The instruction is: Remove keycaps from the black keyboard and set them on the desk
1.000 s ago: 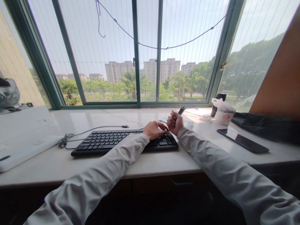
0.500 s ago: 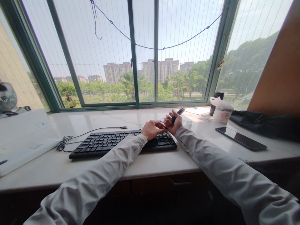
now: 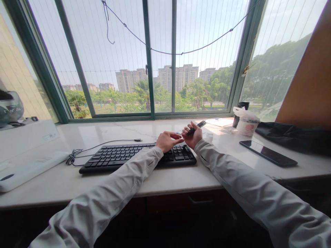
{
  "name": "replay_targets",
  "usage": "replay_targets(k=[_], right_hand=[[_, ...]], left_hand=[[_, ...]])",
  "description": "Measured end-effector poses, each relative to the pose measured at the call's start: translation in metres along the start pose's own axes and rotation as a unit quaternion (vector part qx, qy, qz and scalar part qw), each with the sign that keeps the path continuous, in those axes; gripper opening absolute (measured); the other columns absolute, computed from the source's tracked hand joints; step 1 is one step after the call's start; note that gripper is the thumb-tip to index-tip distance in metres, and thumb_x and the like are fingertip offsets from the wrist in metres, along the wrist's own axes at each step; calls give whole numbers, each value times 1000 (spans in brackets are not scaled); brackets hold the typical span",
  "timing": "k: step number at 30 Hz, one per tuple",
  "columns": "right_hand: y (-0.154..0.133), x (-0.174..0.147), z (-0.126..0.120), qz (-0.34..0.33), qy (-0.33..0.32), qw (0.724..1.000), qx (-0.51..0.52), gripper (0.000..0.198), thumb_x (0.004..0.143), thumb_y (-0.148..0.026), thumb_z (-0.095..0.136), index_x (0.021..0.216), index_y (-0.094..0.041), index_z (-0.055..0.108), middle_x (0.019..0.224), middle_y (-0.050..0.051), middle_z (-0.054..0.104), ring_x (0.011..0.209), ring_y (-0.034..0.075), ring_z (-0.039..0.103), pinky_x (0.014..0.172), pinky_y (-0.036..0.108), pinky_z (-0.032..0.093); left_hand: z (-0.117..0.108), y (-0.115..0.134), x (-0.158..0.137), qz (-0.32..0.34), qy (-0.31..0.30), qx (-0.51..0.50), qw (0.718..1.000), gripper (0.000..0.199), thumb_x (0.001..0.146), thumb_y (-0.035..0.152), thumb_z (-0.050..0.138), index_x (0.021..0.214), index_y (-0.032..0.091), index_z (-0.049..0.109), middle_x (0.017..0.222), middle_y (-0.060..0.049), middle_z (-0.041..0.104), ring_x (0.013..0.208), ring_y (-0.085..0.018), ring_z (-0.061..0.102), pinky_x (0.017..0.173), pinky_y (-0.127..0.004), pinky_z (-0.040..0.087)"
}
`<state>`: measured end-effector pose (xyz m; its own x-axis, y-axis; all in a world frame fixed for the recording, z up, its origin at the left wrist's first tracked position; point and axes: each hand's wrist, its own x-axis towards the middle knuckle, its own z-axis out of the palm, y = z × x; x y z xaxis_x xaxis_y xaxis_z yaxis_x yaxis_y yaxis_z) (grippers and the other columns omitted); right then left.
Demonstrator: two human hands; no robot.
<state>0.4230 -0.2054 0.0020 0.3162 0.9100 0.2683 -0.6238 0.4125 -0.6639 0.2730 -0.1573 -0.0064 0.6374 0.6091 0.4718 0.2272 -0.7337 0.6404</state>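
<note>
A black keyboard point(image 3: 111, 157) lies on the white counter, its right part below my hands. My right hand point(image 3: 193, 136), palm turned up, is closed around a slim black object point(image 3: 199, 126) whose end points up and to the right; its exact kind I cannot make out. My left hand point(image 3: 167, 141) hovers over the keyboard's right side with thumb and fingers drawn together, their tips meeting the fingers of my right hand. Whatever may be between those tips is too small to see. Just behind the hands a small bit of blue shows.
The keyboard's cable point(image 3: 74, 155) lies bundled at the left, its USB plug point(image 3: 138, 140) behind the keyboard. A phone point(image 3: 267, 153), a bagged cup point(image 3: 247, 124), a dark cylinder point(image 3: 236, 120) and black cloth point(image 3: 289, 137) are on the right. White boxes point(image 3: 33, 172) stand left, before the window.
A small black piece seen at my left fingertips is no longer visible there. The black object in my right hand tilts a little flatter. The whole view has shifted slightly.
</note>
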Motion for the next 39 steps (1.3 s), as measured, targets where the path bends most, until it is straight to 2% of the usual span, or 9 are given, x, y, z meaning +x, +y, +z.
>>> replay_targets(k=[7, 12, 15, 19, 23, 27, 34, 39], right_hand=[[-18, 9, -10, -72, 24, 996, -40, 40, 80, -44, 57, 61, -22, 29, 49, -7, 28, 41, 9, 29, 38, 23, 28], [-27, 12, -16, -65, 54, 996, -36, 38, 77, -39, 58, 60, -22, 29, 45, -8, 28, 38, 8, 25, 36, 22, 21], [-26, 12, -12, -60, 37, 995, -69, 38, 76, -37, 61, 59, -22, 31, 43, -8, 28, 37, 7, 25, 35, 22, 18], [-24, 9, -6, -23, -29, 986, -162, 39, 75, -42, 65, 58, -21, 36, 43, -8, 31, 36, 6, 27, 35, 22, 20], [-18, 6, -3, 28, -62, 965, -252, 35, 71, -48, 70, 70, -19, 51, 46, -9, 37, 36, 4, 26, 33, 19, 17], [-12, 5, -6, 31, -82, 937, -339, 37, 66, -49, 75, 77, -17, 59, 47, -8, 39, 36, 4, 25, 33, 18, 12], [-10, 4, -8, 30, -91, 909, -405, 37, 65, -46, 77, 83, -16, 65, 50, -8, 38, 37, 3, 24, 33, 18, 11], [-12, 1, -5, 38, -81, 883, -460, 40, 66, -51, 74, 84, -15, 69, 51, -6, 39, 38, 3, 25, 33, 19, 12]], left_hand=[[-2, 7, -6, 32, -64, 82, 994, 45, 68, 62, 66, 93, 26, 76, 89, -1, 73, 85, -19, 66, 81, -26, 50], [-1, 7, -8, 100, -84, 117, 985, 33, 69, 54, 70, 90, 30, 76, 88, 3, 73, 83, -17, 65, 76, -24, 48], [-3, 9, -8, 104, -52, 103, 988, 28, 72, 47, 69, 93, 28, 75, 86, 2, 73, 80, -16, 65, 73, -24, 48], [-11, 16, -8, 95, 20, 76, 992, 27, 77, 39, 65, 98, 23, 72, 89, 0, 73, 75, -16, 65, 72, -24, 48], [-16, 19, -9, 102, 72, 72, 990, 22, 79, 37, 65, 96, 23, 70, 88, 1, 73, 76, -16, 66, 72, -24, 48], [-18, 16, -8, 98, 112, 88, 985, 22, 80, 38, 65, 96, 25, 70, 89, 2, 73, 77, -15, 66, 72, -25, 47], [-19, 14, -7, 50, 147, 135, 979, 22, 79, 41, 66, 95, 28, 70, 89, 3, 73, 81, -17, 66, 71, -25, 46], [-20, 14, -8, 33, 147, 147, 977, 23, 79, 44, 65, 97, 29, 70, 90, 3, 73, 86, -19, 66, 74, -27, 45]])
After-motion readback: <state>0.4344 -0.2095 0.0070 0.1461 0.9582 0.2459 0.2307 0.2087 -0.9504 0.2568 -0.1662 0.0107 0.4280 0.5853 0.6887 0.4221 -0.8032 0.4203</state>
